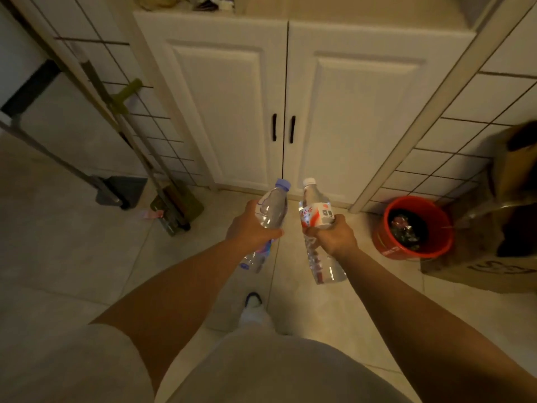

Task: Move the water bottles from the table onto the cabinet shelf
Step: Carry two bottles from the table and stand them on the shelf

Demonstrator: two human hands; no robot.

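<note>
My left hand (250, 228) grips a clear water bottle with a pale blue cap (273, 207) around its middle. A second clear bottle with a white cap and a red-and-white label (315, 212) is held in my right hand (334, 235). Both bottles tilt forward, caps pointing at the white cabinet (232, 91), whose two doors are closed with black handles (283, 129) at the centre. The cabinet's top ledge (261, 13) shows at the upper edge with a few items on it.
A red bucket (386, 237) lined with a dark bag stands on the floor at the right, beside a brown paper bag (494, 257). Mops and a dustpan (125, 190) lean at the left wall. Tiled floor lies underfoot; my foot (254, 303) is below the bottles.
</note>
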